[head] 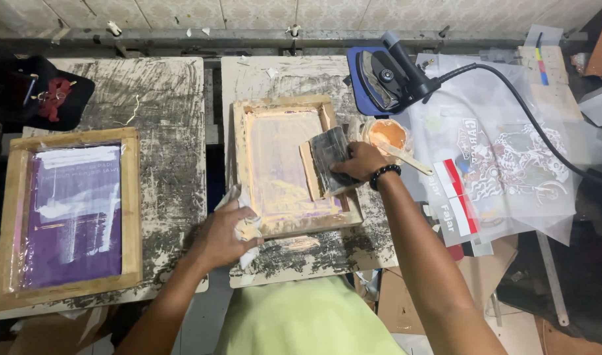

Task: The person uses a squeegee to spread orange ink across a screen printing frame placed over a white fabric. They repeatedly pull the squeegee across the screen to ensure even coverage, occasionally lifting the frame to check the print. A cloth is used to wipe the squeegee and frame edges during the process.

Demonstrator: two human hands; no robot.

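Observation:
A wooden screen-printing frame (282,105) lies on the middle work table (275,75), its mesh pale with an orange-pink tint. My right hand (360,161) grips a wooden-handled squeegee (327,164) that rests on the frame's right side. A black bead bracelet sits on that wrist. My left hand (225,233) presses a crumpled white rag (238,200) against the frame's near-left corner.
A second wooden frame (131,217) with purple mesh lies on the left table. A small tub of orange ink (386,135) with a stick stands right of the frame. A blue-based iron (386,79) with a black cord, clear printed film sheets (505,158) and a black cloth (48,98) are around.

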